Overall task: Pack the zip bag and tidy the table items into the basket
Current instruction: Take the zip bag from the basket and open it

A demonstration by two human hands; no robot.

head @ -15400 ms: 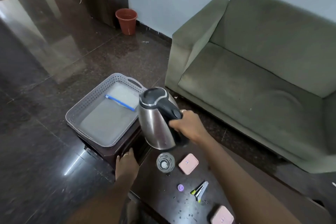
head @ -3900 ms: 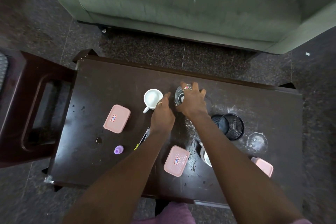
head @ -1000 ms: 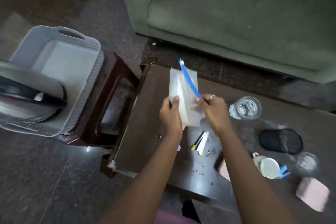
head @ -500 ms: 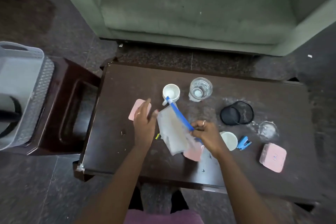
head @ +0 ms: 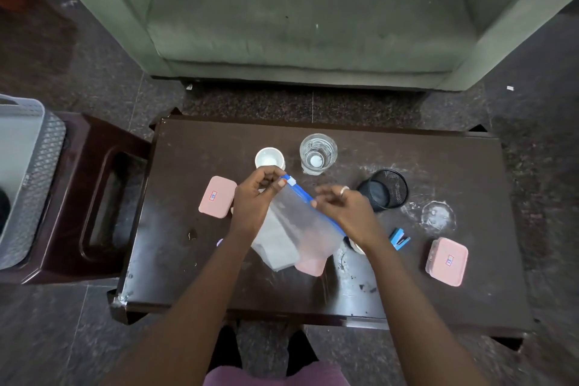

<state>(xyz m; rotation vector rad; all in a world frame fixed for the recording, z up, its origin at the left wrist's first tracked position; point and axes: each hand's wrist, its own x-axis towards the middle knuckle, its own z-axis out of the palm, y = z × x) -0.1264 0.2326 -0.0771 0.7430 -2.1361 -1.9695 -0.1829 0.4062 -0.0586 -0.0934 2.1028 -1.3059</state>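
I hold a clear zip bag [head: 297,226] with a blue zip strip over the middle of the dark table [head: 194,263]. My left hand [head: 255,197] pinches the bag's top corner by the white slider. My right hand [head: 344,208] grips the blue strip further along. The bag hangs down and partly covers a pink box [head: 310,266]. The grey basket [head: 47,153] sits on a stool at the far left edge, and a dark shape inside it is cut off by the frame.
On the table stand a white cup [head: 269,158], a glass [head: 318,153], a black mesh cup [head: 383,189], a blue clip [head: 399,238] and two more pink boxes [head: 217,196] [head: 446,260]. A green sofa [head: 297,9] fills the far side. A dark stool [head: 103,194] adjoins the table's left end.
Both hands lifted the bag slightly and shifted along its blue strip; my left hand now pinches the slider corner. The view steadied over the table.
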